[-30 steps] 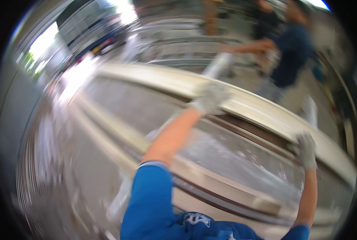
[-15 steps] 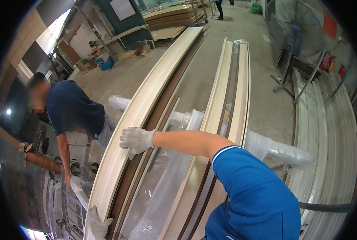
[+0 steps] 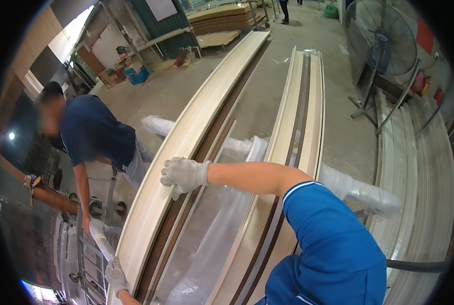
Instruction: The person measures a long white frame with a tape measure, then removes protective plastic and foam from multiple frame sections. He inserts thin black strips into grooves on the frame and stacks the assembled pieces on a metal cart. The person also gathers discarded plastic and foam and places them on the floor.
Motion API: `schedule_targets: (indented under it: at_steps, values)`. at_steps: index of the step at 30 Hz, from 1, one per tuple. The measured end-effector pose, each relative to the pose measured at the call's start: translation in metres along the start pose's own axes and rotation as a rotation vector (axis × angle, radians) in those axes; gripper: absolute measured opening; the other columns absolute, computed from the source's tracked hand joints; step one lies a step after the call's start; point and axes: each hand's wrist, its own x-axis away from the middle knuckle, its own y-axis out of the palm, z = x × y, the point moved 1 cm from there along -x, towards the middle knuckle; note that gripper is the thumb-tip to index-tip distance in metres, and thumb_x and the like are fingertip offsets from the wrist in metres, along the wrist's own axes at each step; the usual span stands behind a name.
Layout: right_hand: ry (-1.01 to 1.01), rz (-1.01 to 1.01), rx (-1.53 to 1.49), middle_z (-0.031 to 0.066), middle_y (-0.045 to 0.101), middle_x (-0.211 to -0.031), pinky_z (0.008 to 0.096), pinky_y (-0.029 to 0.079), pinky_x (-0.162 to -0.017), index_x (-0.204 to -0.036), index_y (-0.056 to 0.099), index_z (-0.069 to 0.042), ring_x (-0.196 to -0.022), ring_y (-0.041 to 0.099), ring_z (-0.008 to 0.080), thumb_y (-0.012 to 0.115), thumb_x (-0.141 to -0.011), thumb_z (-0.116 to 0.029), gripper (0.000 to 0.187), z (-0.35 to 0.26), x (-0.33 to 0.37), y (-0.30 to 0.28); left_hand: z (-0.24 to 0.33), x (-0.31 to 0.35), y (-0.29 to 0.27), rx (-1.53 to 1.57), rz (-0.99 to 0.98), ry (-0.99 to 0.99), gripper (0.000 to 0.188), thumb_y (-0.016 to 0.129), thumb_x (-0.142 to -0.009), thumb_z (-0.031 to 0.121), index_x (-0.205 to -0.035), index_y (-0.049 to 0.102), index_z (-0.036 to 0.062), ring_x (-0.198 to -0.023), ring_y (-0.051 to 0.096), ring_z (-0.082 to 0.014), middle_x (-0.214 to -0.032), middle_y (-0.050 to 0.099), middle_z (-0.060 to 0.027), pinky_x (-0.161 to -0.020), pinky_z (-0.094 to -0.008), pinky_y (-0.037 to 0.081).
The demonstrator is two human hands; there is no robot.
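Observation:
A long cream-coloured panel strip (image 3: 191,137) runs from near me to the far side, with dark brown strips (image 3: 178,213) along its right side. My right hand (image 3: 185,175), in a grey-white work glove, reaches across from the right. Its fingers curl over the cream strip and its thumb sits at the strip's right edge. My left hand (image 3: 116,275), gloved as well, is lower down at the strip's near left edge. Its fingers bend around that edge, their tips partly hidden. A second set of cream and brown strips (image 3: 283,132) lies to the right, beneath my right arm.
Plastic-wrapped supports (image 3: 359,193) carry the strips. At left a co-worker in dark blue (image 3: 97,129) bends over a metal rack (image 3: 92,254), one hand on a wrapped roll (image 3: 101,239). Long wrapped strips (image 3: 405,203) and a large fan (image 3: 382,38) stand right. Stacked boards (image 3: 222,23) lie behind.
My left hand has moved from the cream strip's right side to its left edge. My right hand keeps its hold, and the view has shifted slightly.

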Motion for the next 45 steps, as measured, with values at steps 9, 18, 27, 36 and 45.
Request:
schedule_targets:
  at_steps: [9, 18, 27, 36, 45]
  values:
    - [-0.025, -0.071, 0.123, 0.0096, 0.067, -0.112, 0.0469, 0.050, -0.096, -0.113, 0.070, -0.013, -0.112, 0.061, 0.0309, 0.077, -0.079, -0.050, 0.051, -0.002, 0.007, -0.024, 0.003, 0.009, 0.002, -0.538, 0.185, 0.148, 0.059, 0.056, -0.100, 0.053, -0.136, 0.062, 0.0074, -0.107, 0.061, -0.0426, -0.115, 0.066, -0.0235, -0.089, -0.0526, 0.047]
    - [0.019, -0.239, -0.190, 0.0131, 0.067, -0.116, 0.0461, 0.047, -0.100, -0.110, 0.070, -0.009, -0.115, 0.060, 0.0334, 0.077, -0.084, -0.044, 0.044, -0.052, 0.132, -0.081, 0.086, 0.240, -0.065, 0.346, -0.377, 0.370, 0.052, 0.082, -0.080, 0.037, -0.117, 0.068, 0.0037, -0.102, 0.064, -0.0384, -0.110, 0.069, -0.0161, -0.090, -0.0470, 0.051]
    - [-0.080, -0.604, -0.235, 0.0141, 0.067, -0.120, 0.0459, 0.044, -0.104, -0.126, 0.066, -0.011, -0.117, 0.060, 0.0343, 0.075, -0.084, -0.050, 0.058, -0.100, 0.156, -0.035, 0.040, 0.299, -0.033, 0.080, -0.587, 0.278, 0.057, 0.077, -0.083, 0.043, -0.125, 0.066, 0.0064, -0.118, 0.060, -0.0403, -0.128, 0.065, -0.0209, -0.101, -0.0474, 0.047]
    - [-0.206, -1.240, -0.467, 0.0206, 0.055, -0.145, 0.0440, 0.038, -0.116, -0.148, 0.049, -0.006, -0.135, 0.051, 0.0365, 0.087, -0.073, -0.049, 0.095, -0.111, 0.102, 0.005, 0.034, 0.255, -0.001, 0.331, -1.325, 0.216, 0.099, 0.081, -0.073, 0.040, -0.157, 0.040, 0.0092, -0.138, 0.049, -0.0346, -0.150, 0.053, -0.0188, -0.114, -0.0430, 0.039]
    - [-0.114, -0.993, -0.322, 0.0238, 0.061, -0.135, 0.0417, 0.043, -0.110, -0.140, 0.055, -0.003, -0.128, 0.055, 0.0397, 0.076, -0.071, -0.010, 0.072, -0.141, 0.094, -0.049, 0.046, 0.248, -0.055, 0.108, -1.125, 0.369, 0.078, 0.061, -0.078, 0.010, -0.154, 0.042, 0.0107, -0.131, 0.055, -0.0359, -0.140, 0.060, -0.0185, -0.108, -0.0430, 0.045]
